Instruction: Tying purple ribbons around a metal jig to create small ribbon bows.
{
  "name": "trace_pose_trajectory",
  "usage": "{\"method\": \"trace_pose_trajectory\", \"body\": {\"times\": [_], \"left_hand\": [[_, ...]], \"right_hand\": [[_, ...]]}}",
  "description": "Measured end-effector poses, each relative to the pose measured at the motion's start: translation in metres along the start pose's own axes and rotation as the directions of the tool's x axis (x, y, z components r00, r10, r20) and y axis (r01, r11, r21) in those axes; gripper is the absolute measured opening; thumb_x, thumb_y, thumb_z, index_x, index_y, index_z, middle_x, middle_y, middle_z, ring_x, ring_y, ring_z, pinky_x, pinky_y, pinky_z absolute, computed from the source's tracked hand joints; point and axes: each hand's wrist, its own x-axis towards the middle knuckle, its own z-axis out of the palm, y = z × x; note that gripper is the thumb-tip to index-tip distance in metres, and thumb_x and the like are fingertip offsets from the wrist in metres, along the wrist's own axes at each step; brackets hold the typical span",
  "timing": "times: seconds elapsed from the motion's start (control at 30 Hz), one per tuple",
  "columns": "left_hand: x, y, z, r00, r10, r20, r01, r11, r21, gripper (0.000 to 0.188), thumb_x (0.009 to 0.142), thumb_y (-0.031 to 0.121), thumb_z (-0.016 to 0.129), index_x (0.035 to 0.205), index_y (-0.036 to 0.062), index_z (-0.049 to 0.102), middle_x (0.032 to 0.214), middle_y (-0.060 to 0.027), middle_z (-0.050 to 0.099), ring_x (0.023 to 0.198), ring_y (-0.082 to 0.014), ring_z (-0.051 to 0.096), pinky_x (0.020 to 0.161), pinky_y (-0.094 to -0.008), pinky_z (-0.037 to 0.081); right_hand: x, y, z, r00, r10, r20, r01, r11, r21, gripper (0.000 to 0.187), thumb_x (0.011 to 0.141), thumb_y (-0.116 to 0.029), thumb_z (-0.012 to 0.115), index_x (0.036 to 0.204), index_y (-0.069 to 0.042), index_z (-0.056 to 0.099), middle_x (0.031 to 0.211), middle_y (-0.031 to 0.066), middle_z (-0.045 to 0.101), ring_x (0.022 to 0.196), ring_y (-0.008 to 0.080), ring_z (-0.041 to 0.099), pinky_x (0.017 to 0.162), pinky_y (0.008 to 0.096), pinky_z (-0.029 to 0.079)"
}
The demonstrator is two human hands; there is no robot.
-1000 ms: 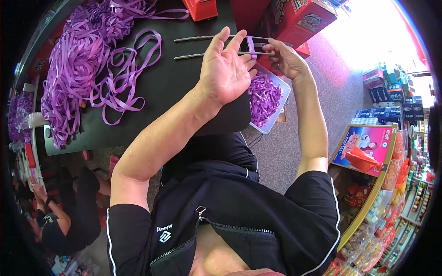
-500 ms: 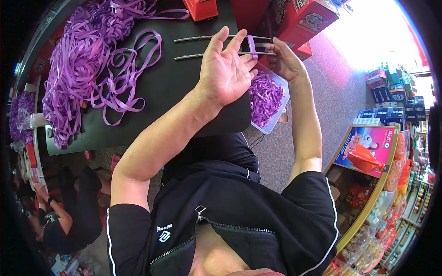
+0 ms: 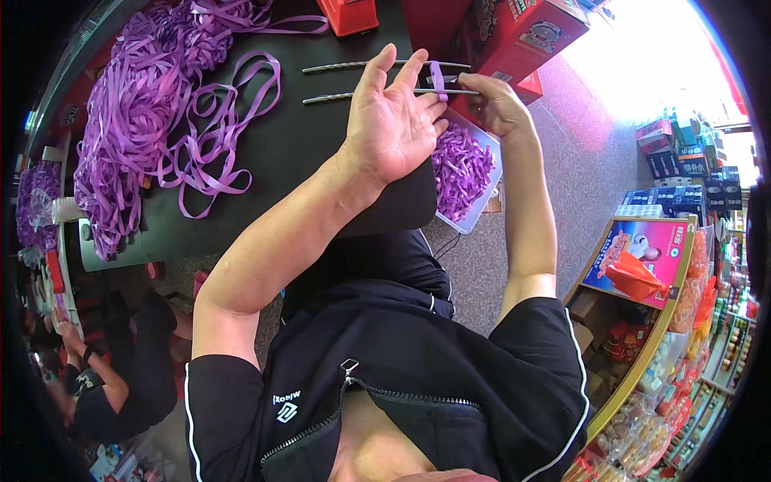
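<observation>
Two thin metal rods [image 3: 325, 98] with twisted ends lie side by side at the table's far right edge. A purple ribbon loop [image 3: 438, 76] is wrapped across both. My left hand [image 3: 393, 132] is palm up over the rods, fingers spread, with its lower fingertips beside the loop. On the other side, my right hand [image 3: 499, 104] pinches a small, thin, greyish flat piece [image 3: 451, 79] between thumb and finger, its end at the loop between the rods. Below them, a clear plastic bin [image 3: 495, 183] holds many short purple ribbon pieces [image 3: 462, 173].
A large tangle of purple ribbon [image 3: 144, 112] covers the left of the black table [image 3: 313, 177]. A red holder [image 3: 352, 16] stands at its far edge; red boxes [image 3: 526, 36] stand beyond. Another person [image 3: 120, 369] sits at lower left. Goods shelves [image 3: 634, 345] line the right.
My right hand has shifted slightly left, bringing the small flat piece up to the ribbon loop. My left hand stays almost still.
</observation>
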Motion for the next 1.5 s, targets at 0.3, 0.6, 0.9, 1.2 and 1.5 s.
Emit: {"method": "trace_pose_trajectory", "body": {"times": [0.3,0.6,0.9,1.2,1.5], "left_hand": [[-0.002,0.000,0.002,0.999,0.004,-0.033,-0.003,1.000,0.011,0.087,0.085,0.062,0.046,0.148,0.0141,0.009,0.146,-0.0347,-0.014,0.140,-0.0384,-0.013,0.112,-0.0462,-0.009],[-0.001,0.000,0.001,0.999,0.004,-0.043,-0.004,1.000,-0.009,0.089,0.085,0.061,0.046,0.149,0.0143,0.006,0.146,-0.0348,-0.013,0.140,-0.0387,-0.012,0.112,-0.0458,-0.008],[0.000,0.001,0.000,0.999,0.007,-0.035,-0.007,1.000,0.002,0.090,0.084,0.062,0.047,0.149,0.0190,0.003,0.146,-0.0348,-0.013,0.140,-0.0387,-0.013,0.112,-0.0463,-0.007],[-0.001,0.000,0.002,0.999,0.005,-0.046,-0.007,0.999,-0.031,0.092,0.083,0.062,0.049,0.149,0.0177,0.001,0.146,-0.0342,-0.015,0.140,-0.0383,-0.014,0.112,-0.0467,-0.007],[-0.001,0.001,-0.001,1.000,0.013,-0.023,-0.013,1.000,-0.008,0.092,0.084,0.062,0.048,0.149,0.0166,0.002,0.146,-0.0336,-0.014,0.140,-0.0387,-0.015,0.111,-0.0473,-0.009]], "right_hand": [[0.000,0.016,0.003,0.997,0.071,0.038,-0.076,0.988,0.133,0.020,0.083,-0.026,0.069,0.090,-0.008,0.068,0.070,-0.0046,0.055,0.060,0.0073,0.046,0.055,0.0226,0.035],[-0.006,0.011,-0.017,0.999,0.038,-0.003,-0.036,0.942,-0.334,0.027,0.088,-0.028,0.063,0.096,-0.003,0.069,0.071,-0.0029,0.058,0.063,0.0056,0.049,0.056,0.0208,0.036],[-0.006,0.008,0.000,0.820,-0.521,-0.237,0.484,0.852,-0.199,0.022,0.088,-0.019,0.062,0.096,0.000,0.070,0.079,-0.0023,0.062,0.070,0.0053,0.050,0.064,0.0192,0.038],[-0.035,-0.068,0.038,0.450,-0.534,0.716,0.703,-0.283,-0.653,0.022,0.068,-0.008,0.069,0.087,-0.020,0.072,0.100,0.0000,0.055,0.096,0.0203,0.051,0.088,0.0347,0.040],[-0.018,-0.087,0.061,0.381,-0.208,0.901,0.728,-0.533,-0.431,0.010,0.070,-0.012,0.064,0.077,-0.018,0.069,0.105,-0.0008,0.055,0.100,0.0183,0.052,0.085,0.0313,0.042]]}}
